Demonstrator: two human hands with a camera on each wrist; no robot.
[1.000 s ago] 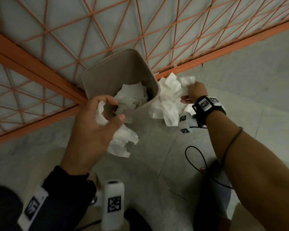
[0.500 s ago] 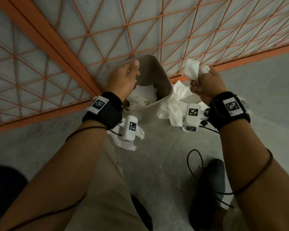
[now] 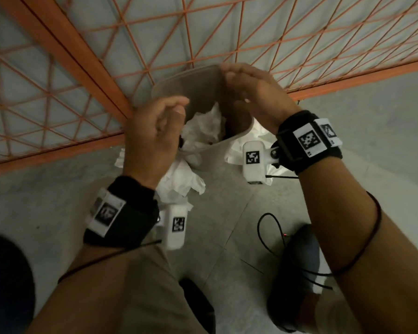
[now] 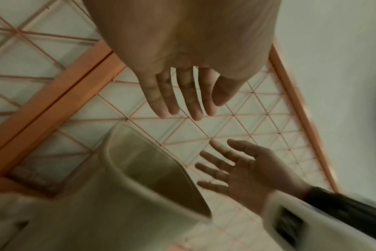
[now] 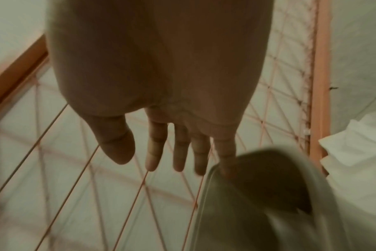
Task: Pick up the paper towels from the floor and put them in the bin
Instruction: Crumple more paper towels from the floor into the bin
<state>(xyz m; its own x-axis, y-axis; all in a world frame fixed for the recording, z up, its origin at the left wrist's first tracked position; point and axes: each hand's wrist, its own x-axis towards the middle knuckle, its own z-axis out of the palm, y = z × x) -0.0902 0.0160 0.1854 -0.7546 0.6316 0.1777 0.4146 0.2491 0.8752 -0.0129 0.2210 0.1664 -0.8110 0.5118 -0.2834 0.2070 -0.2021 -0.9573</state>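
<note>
Both hands are hovering over the mouth of the beige waste bin (image 3: 204, 92), and both are carrying nothing. The left hand (image 3: 152, 131) is hanging above the near left rim with its fingers loosely spread; the left wrist view shows them straight and apart, nothing between them. The right hand (image 3: 253, 92) is reaching across the far right rim, fingers extended, and in the right wrist view its little finger seems to be touching or just grazing the rim, though blur makes that uncertain.

Crumpled paper towels (image 3: 203, 127) are already lying inside the bin. What matters now is what is lying outside it. One crumpled towel on the floor (image 3: 179, 182) is sitting just beside the bin's near left foot, almost directly beneath the left wrist, so it lies downward and slightly back toward the person from that hand. Another floor towel (image 3: 237, 153) is showing at the bin's right side, below and behind the right wrist, partly hidden by the wrist camera.

Judging from this, each hand has a towel on its own side, and the left one looks nearer to its piece. The clump has no clear long axis, so a grab from above should serve.
</note>
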